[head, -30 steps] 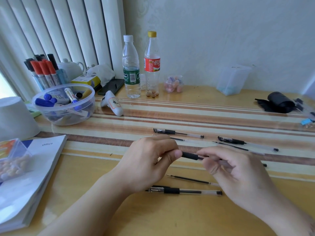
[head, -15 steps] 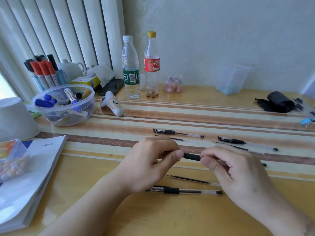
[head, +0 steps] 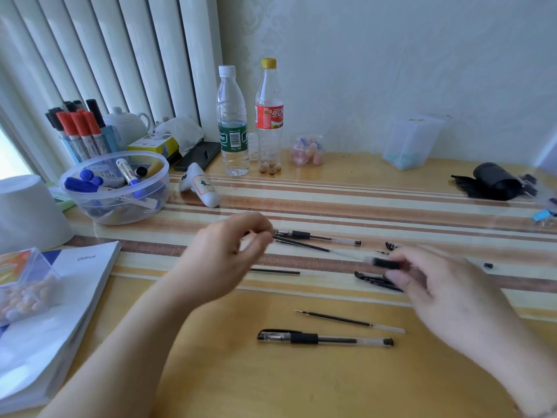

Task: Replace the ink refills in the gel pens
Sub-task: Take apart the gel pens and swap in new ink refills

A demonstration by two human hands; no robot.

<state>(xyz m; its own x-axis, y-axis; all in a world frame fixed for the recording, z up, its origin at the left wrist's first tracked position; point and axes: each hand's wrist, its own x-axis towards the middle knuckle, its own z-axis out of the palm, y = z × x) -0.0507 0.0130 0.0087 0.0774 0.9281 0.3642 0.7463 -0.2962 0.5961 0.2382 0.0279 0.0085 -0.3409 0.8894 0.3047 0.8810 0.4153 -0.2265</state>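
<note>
Blue-cornered booklet (head: 75,285) reads "Office" (bottle labels illegible).

- table (head: 211,372) is yellowish wood with brown and cream stripes
- pen (head: 325,338) is clear, black grip
- bottles: green label (head: 233,137), red label with yellow cap (head: 269,116)
- markers (head: 79,128) have red caps
</note>
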